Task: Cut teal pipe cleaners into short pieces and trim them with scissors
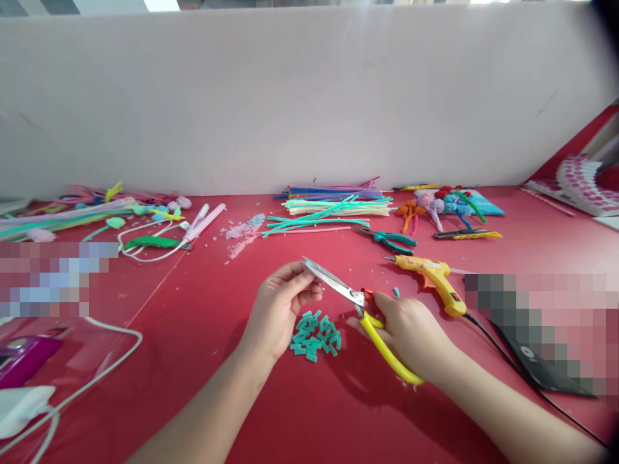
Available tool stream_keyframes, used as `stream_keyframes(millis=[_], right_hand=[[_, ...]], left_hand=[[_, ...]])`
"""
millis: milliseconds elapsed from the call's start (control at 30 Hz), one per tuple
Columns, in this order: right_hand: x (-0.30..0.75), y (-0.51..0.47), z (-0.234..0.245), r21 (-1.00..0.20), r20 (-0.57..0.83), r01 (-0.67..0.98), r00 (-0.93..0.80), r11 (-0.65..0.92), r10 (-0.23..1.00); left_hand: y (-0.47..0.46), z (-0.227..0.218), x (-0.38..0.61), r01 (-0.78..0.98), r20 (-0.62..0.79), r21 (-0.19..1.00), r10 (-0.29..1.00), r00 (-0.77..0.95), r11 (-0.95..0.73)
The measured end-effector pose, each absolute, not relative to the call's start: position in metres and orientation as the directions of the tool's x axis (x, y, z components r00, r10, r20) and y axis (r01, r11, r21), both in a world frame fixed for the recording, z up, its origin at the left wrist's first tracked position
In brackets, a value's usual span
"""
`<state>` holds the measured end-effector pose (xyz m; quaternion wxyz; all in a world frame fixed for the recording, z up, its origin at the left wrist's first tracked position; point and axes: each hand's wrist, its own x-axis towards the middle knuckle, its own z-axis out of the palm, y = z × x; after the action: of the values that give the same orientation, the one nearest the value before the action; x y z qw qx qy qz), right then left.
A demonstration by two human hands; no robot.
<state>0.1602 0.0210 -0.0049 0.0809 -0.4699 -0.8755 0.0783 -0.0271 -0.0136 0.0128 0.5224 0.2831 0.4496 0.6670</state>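
Observation:
My right hand (411, 328) is closed round the red and yellow handles of a pair of scissors (336, 282), whose blades point up and left. At the blade tips, the thumb and fingers of my left hand (278, 309) are pinched together. A small bit of teal pipe cleaner (308, 263) shows there, mostly hidden by the fingers and blades. Below, between both hands, a pile of short cut teal pipe cleaner pieces (314, 336) lies on the red table (290, 412). One more loose teal piece (397, 292) rests just beyond my right hand.
Bundles of pipe cleaners (333, 206) lie near the white partition (300, 103). Teal-handled pliers (394, 241) and a corded yellow glue gun (432, 277) are at right. Fuzzy flowers (454, 201) stand behind. At left are a pink hair straightener (206, 222) and white cables (116, 328).

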Motion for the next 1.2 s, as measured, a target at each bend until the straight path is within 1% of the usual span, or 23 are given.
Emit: stream_keyframes(millis=[167,333,433,500,567,633,667,733,800,867,967,1067,1200], right_hand=[[0.160,0.021,-0.006,-0.220,0.070,0.817,-0.532,0.533,0.844],[0.161,0.024,-0.007,-0.193,0.078,0.820,-0.535,0.539,0.842],[0.162,0.027,-0.005,-0.175,0.076,0.852,-0.488,0.493,0.870],[0.162,0.030,-0.002,-0.187,0.081,0.878,-0.432,0.440,0.898],[0.160,0.032,0.000,-0.254,0.086,0.878,-0.398,0.406,0.913],[0.157,0.034,0.002,-0.407,0.069,0.827,-0.396,0.389,0.915],[0.155,0.034,0.003,-0.510,0.050,0.773,-0.411,0.377,0.910],[0.151,0.032,0.006,-0.718,0.005,0.615,-0.464,0.326,0.886],[0.149,0.030,0.009,-0.844,-0.029,0.467,-0.530,0.263,0.848],[0.147,0.027,0.012,-0.894,-0.049,0.393,-0.560,0.213,0.827],[0.147,0.025,0.017,-0.907,-0.106,0.395,-0.553,0.149,0.826],[0.145,0.023,0.020,-0.888,-0.124,0.440,-0.510,0.134,0.851],[0.144,0.021,0.014,-0.870,-0.078,0.465,-0.459,0.165,0.885]], left_hand=[[-0.013,0.012,-0.028,-0.433,-0.073,0.900,0.955,-0.286,-0.060],[-0.015,0.012,-0.028,-0.421,-0.055,0.904,0.959,-0.279,-0.071],[-0.016,0.013,-0.028,-0.419,-0.062,0.906,0.962,-0.267,-0.058],[-0.016,0.013,-0.027,-0.399,-0.075,0.917,0.971,-0.229,-0.023],[-0.017,0.011,-0.025,-0.371,-0.099,0.928,0.978,-0.182,0.025],[-0.017,0.010,-0.023,-0.349,-0.122,0.935,0.984,-0.131,0.070],[-0.018,0.009,-0.021,-0.336,-0.133,0.937,0.986,-0.097,0.093],[-0.019,0.007,-0.017,-0.298,-0.158,0.943,0.987,-0.006,0.149],[-0.020,0.007,-0.013,-0.250,-0.194,0.945,0.977,0.088,0.210],[-0.022,0.008,-0.010,-0.212,-0.228,0.943,0.961,0.156,0.258],[-0.023,0.008,-0.008,-0.165,-0.247,0.945,0.948,0.202,0.281],[-0.024,0.008,-0.007,-0.083,-0.218,0.969,0.962,0.164,0.234],[-0.025,0.008,-0.004,0.056,-0.157,0.987,0.984,0.080,0.153]])
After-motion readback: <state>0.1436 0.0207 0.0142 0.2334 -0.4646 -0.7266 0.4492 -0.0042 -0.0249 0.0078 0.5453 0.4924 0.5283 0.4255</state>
